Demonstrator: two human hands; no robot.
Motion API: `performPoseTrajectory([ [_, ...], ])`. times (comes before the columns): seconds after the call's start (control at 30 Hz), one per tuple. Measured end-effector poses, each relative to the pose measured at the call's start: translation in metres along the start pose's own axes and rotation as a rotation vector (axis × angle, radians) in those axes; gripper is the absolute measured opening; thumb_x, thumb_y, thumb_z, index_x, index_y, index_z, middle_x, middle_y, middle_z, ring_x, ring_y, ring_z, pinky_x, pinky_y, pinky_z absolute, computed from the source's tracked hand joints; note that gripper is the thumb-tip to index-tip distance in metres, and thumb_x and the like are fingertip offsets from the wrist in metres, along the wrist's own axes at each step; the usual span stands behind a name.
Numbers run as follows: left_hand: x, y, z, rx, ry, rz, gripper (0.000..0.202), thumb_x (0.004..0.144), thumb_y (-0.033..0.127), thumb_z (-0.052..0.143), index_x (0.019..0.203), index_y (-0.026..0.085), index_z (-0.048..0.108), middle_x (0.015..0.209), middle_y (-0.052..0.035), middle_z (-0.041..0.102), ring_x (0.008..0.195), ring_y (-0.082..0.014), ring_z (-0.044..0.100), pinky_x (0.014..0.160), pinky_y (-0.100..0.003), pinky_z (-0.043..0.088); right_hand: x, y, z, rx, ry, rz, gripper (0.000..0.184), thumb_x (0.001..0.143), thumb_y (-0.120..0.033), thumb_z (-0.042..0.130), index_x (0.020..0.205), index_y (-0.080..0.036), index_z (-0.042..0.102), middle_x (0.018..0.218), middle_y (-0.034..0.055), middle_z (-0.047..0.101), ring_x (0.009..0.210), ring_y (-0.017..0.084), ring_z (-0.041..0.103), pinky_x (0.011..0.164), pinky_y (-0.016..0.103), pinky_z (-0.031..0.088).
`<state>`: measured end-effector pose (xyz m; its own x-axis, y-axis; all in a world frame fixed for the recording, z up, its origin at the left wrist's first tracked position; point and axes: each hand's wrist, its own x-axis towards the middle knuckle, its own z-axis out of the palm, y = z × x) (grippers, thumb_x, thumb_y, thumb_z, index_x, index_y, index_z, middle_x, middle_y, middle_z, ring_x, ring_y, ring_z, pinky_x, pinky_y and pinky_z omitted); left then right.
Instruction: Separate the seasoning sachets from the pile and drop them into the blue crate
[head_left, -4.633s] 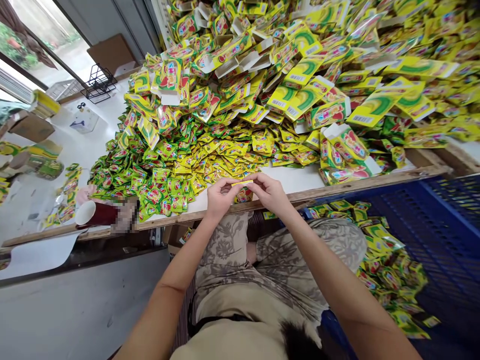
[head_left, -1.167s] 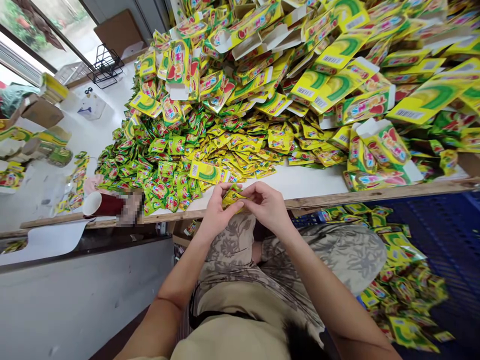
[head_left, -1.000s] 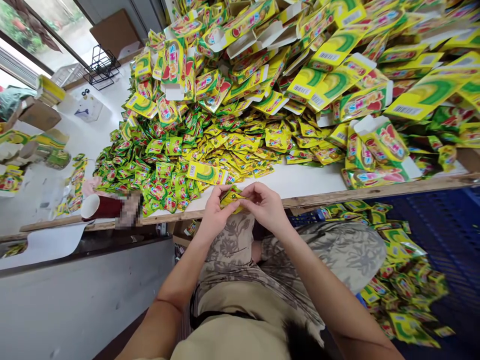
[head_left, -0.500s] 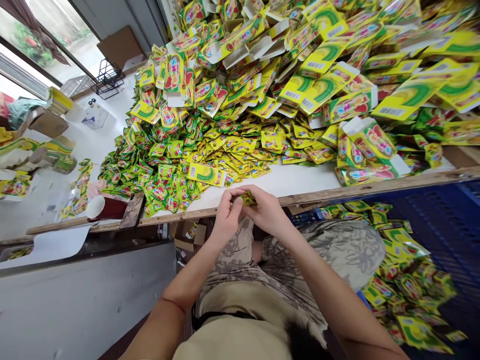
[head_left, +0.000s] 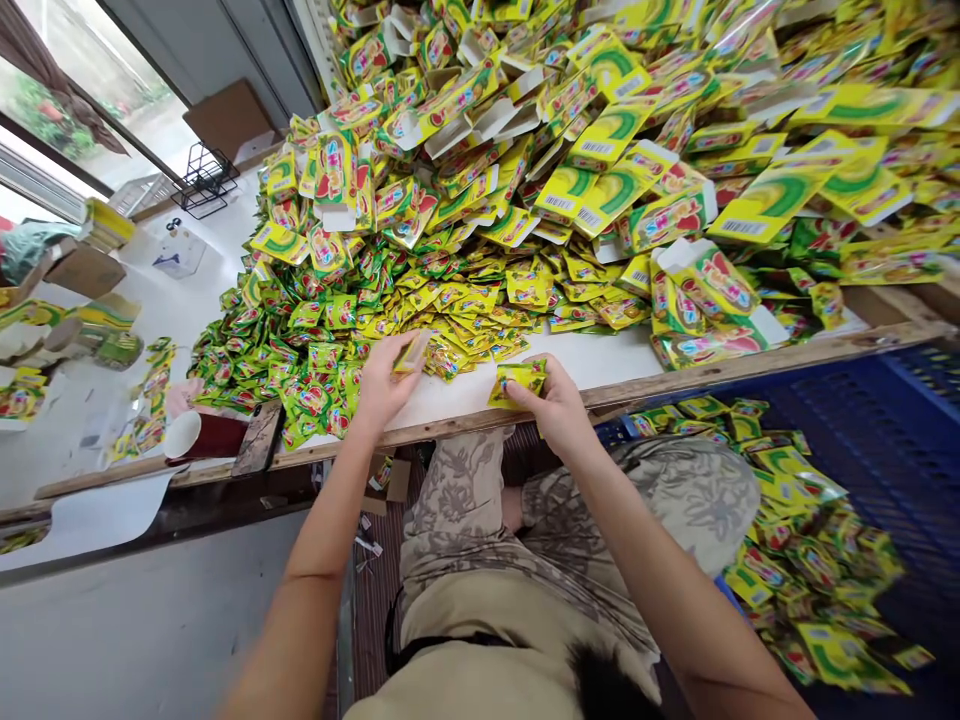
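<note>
My left hand [head_left: 381,388] is closed round a small yellow carton [head_left: 411,356] at the front of the packet heap. Its fingers cover most of the carton. Between the thumb and fingers of my right hand [head_left: 562,408] are yellow and green candy packets [head_left: 516,384], held just above the table's front edge. How many are stacked there I cannot tell. Green packets [head_left: 307,390] lie to the left of my left hand, and yellow packets [head_left: 469,300] spread out behind both hands.
Many open cartons [head_left: 600,185] are piled across the back of the white table [head_left: 615,358]. A dark red cup [head_left: 217,436] and a phone [head_left: 259,438] sit at the front left. Below right, a blue crate [head_left: 847,420] holds filled cartons [head_left: 810,560] beside my knee.
My hands have parted. The left has moved left and forward and taken hold of the yellow carton lying there; the right has shifted slightly right, keeping the packets.
</note>
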<state>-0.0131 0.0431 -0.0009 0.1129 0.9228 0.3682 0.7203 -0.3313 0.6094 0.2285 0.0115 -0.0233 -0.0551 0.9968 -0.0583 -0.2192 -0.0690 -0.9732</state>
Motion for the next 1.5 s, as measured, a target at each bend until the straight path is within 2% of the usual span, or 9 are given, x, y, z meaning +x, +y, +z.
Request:
performPoseTrajectory([
  [0.2,-0.027,0.050,0.026,-0.677,-0.362,-0.374,0.036,0.067,0.037,0.079,0.093,0.015,0.068,0.084,-0.0054,0.072,0.073,-0.0166,0.065,0.069,-0.028,0.053,0.014,-0.037,0.015,-0.157,-0.026,-0.276,0.035,0.080,-0.043,0.066,0.101,-0.026,0.046,0.092,0.0025,0.056,0.081,0.019,0.056,0.072,0.032,0.047],
  [0.33,-0.030,0.062,0.026,-0.760,-0.497,-0.519,0.038,0.061,0.037,0.083,0.087,0.014,0.067,0.076,-0.0023,0.069,0.066,-0.0135,0.060,0.064,-0.025,0.049,0.024,-0.053,0.008,-0.516,-0.294,-0.317,0.024,0.083,-0.034,0.062,0.098,-0.022,0.047,0.085,0.0010,0.054,0.071,0.016,0.050,0.063,0.029,0.040],
  [0.47,-0.027,0.062,0.023,-0.739,-0.622,-0.520,0.047,0.060,0.037,0.085,0.097,0.014,0.067,0.083,-0.0031,0.070,0.074,-0.0160,0.061,0.071,-0.027,0.049,0.030,-0.067,-0.005,-0.780,-0.608,-0.210,0.017,0.083,-0.029,0.059,0.088,-0.022,0.044,0.074,-0.0016,0.051,0.063,0.014,0.045,0.058,0.027,0.032],
  [0.63,-0.024,0.064,0.029,-0.755,-0.729,-0.491,0.051,0.061,0.035,0.084,0.105,0.014,0.065,0.090,-0.0029,0.070,0.079,-0.0170,0.061,0.075,-0.028,0.048,0.029,-0.077,-0.003,-1.015,-0.757,-0.204,0.017,0.082,-0.021,0.057,0.082,-0.022,0.040,0.072,-0.0005,0.049,0.064,0.015,0.045,0.058,0.027,0.030],
  [0.87,-0.022,0.064,0.028,-0.807,-0.787,-0.529,0.062,0.060,0.032,0.085,0.114,0.015,0.060,0.102,-0.0056,0.069,0.086,-0.0184,0.063,0.079,-0.030,0.049,0.027,-0.071,-0.014,-0.711,-0.879,-0.199,0.013,0.091,-0.031,0.047,0.085,-0.020,0.046,0.082,0.0026,0.054,0.074,0.016,0.049,0.067,0.028,0.039],
  [0.97,-0.026,0.060,0.025,-0.842,-0.681,-0.524,0.056,0.065,0.033,0.083,0.113,0.017,0.059,0.107,-0.0065,0.067,0.092,-0.0185,0.064,0.081,-0.030,0.050,0.027,-0.060,-0.024,-0.611,-0.726,-0.162,0.021,0.086,-0.039,0.056,0.079,-0.020,0.048,0.073,-0.0012,0.049,0.068,0.014,0.044,0.063,0.027,0.037],
  [1.2,-0.056,0.062,0.045,-0.847,-0.002,-0.552,0.031,0.077,0.040,0.073,0.098,0.018,0.065,0.097,-0.0057,0.071,0.091,-0.0156,0.067,0.081,-0.026,0.052,0.021,-0.024,-0.024,-0.217,-0.297,0.057,0.045,0.061,-0.056,0.079,0.077,-0.022,0.054,0.071,-0.0011,0.057,0.066,0.016,0.052,0.058,0.028,0.043],
  [1.33,-0.055,0.064,0.055,-0.778,0.255,-0.526,0.026,0.078,0.041,0.071,0.086,0.017,0.065,0.079,-0.0023,0.071,0.076,-0.0130,0.068,0.076,-0.026,0.054,0.016,-0.016,-0.024,-0.247,-0.321,0.094,0.045,0.054,-0.053,0.084,0.070,-0.022,0.056,0.061,-0.0026,0.055,0.061,0.015,0.051,0.054,0.027,0.044],
  [1.5,-0.040,0.062,0.051,-0.753,0.292,-0.478,0.023,0.076,0.036,0.074,0.084,0.016,0.065,0.072,-0.0014,0.070,0.069,-0.0118,0.069,0.070,-0.023,0.054,0.013,-0.020,-0.027,-0.224,-0.394,0.102,0.035,0.068,-0.054,0.074,0.075,-0.021,0.060,0.068,-0.0005,0.060,0.064,0.016,0.052,0.056,0.027,0.044],
])
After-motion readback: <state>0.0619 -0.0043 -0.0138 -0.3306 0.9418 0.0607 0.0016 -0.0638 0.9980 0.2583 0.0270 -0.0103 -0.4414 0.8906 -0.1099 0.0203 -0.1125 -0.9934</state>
